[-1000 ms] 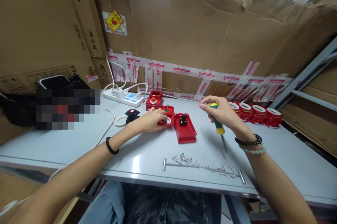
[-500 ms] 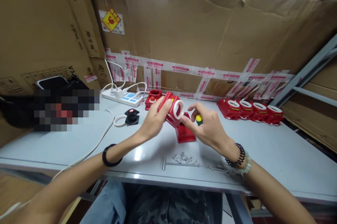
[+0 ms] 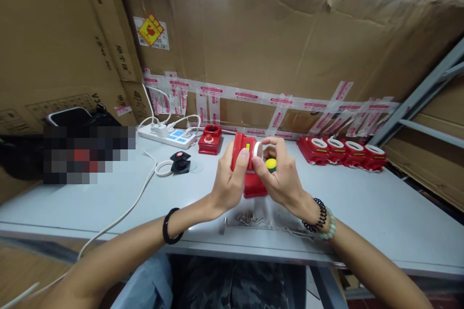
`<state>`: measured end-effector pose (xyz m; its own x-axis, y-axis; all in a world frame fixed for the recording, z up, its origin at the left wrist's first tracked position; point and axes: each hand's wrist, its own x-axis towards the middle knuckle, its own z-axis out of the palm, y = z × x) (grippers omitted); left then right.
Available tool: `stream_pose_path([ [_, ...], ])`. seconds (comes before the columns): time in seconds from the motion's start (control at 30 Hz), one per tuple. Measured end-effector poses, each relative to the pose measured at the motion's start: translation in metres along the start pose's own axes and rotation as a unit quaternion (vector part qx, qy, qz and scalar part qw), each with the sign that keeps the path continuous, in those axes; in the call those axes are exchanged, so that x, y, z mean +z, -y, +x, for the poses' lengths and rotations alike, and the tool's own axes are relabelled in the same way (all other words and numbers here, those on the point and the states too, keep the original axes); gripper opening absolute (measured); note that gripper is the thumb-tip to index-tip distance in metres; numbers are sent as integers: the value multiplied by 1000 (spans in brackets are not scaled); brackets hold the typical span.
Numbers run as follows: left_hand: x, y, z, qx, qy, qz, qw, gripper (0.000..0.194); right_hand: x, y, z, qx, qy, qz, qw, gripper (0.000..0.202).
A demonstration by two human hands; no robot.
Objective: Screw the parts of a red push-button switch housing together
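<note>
My left hand [image 3: 229, 178] is closed around a red housing [image 3: 238, 147] with a small yellow label, held above the table. A white ring [image 3: 257, 150] sits on the housing's right side. The fingers and thumb of my right hand [image 3: 284, 173] grip that ring. A yellow-and-green screwdriver handle [image 3: 270, 164] shows inside my right palm; its shaft is hidden. Below the held housing, another red part [image 3: 255, 186] rests on the table. Several loose screws [image 3: 249, 218] lie in front of it, near a thin metal rod [image 3: 225, 226].
Several red housings with white rings [image 3: 344, 152] stand in a row at the right. Back left are a white power strip [image 3: 168, 135] with cords, a red box-like unit [image 3: 210, 139], a black part [image 3: 180, 162] and a loose white ring [image 3: 164, 168]. Cardboard [image 3: 232, 38] walls the back.
My left hand has moved right and turned the housing, so its white ring faces my right hand. The right fingers have closed onto the ring.
</note>
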<state>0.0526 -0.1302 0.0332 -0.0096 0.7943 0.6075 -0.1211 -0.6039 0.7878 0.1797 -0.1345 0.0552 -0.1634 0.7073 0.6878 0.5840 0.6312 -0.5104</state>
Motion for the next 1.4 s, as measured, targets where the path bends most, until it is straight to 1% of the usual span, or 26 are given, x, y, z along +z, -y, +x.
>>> stream_pose_path([
  [0.13,2,-1,-1,19,1,-2,1000,19,2,-2,1,-37,-29,-18,999,28],
  [0.23,2,-1,-1,34,7,-27,999,20,1,-2,0,-63,-13,-20,998,30],
  [0.3,2,-2,0,28,5,-36,999,22,0,-4,0,-79,-7,-21,997,31],
  [0.4,0,-3,4,-9,-4,-40,999,25,-2,-8,1,-112,-3,-45,993,32],
  [0.53,-7,-4,17,-67,18,-30,997,25,-9,-9,5,-160,18,-114,980,36],
  [0.6,-12,-4,25,-89,35,-39,995,23,-13,-6,5,-179,41,-151,971,38],
  [0.73,-20,1,36,-140,72,-68,985,20,-19,0,3,-190,113,-201,954,36],
  [0.8,-22,3,38,-151,76,-61,984,20,-20,-1,2,-185,136,-194,954,37],
  [0.83,-23,3,38,-145,71,-46,986,20,-20,-1,2,-177,132,-181,958,41],
  [0.87,-23,2,37,-131,62,-26,989,21,-21,-2,3,-157,114,-167,967,47],
  [0.93,-22,0,34,-90,48,15,995,23,-22,-2,5,-81,69,-140,984,55],
  [0.97,-21,-1,32,-74,52,31,995,23,-22,-2,6,-35,59,-128,989,53],
  [1.0,-19,-2,29,-60,63,42,995,24,-22,-1,7,7,61,-116,991,46],
  [1.03,-18,-3,27,-49,76,49,995,25,-23,1,8,38,75,-99,992,38],
  [1.07,-17,-4,25,-40,88,57,994,25,-23,2,8,53,96,-80,991,32],
  [1.1,-17,-4,24,-32,97,65,993,25,-23,3,9,52,114,-61,990,28],
  [1.17,-16,-3,22,-21,105,81,991,26,-23,4,8,24,126,-35,991,22],
  [1.2,-16,-3,22,-19,107,87,990,26,-23,3,8,4,126,-32,992,25],
  [1.27,-17,-2,23,-22,111,92,989,26,-22,2,6,-21,116,-37,992,42],
  [1.33,-17,-2,22,-22,108,96,989,26,-22,-1,6,-1,107,-38,994,56],
  [1.37,-17,-2,22,-22,106,98,989,26,-21,-1,5,25,110,-30,993,56],
  [1.4,-17,-3,21,-19,106,99,989,26,-21,-2,5,54,115,-16,992,49],
])
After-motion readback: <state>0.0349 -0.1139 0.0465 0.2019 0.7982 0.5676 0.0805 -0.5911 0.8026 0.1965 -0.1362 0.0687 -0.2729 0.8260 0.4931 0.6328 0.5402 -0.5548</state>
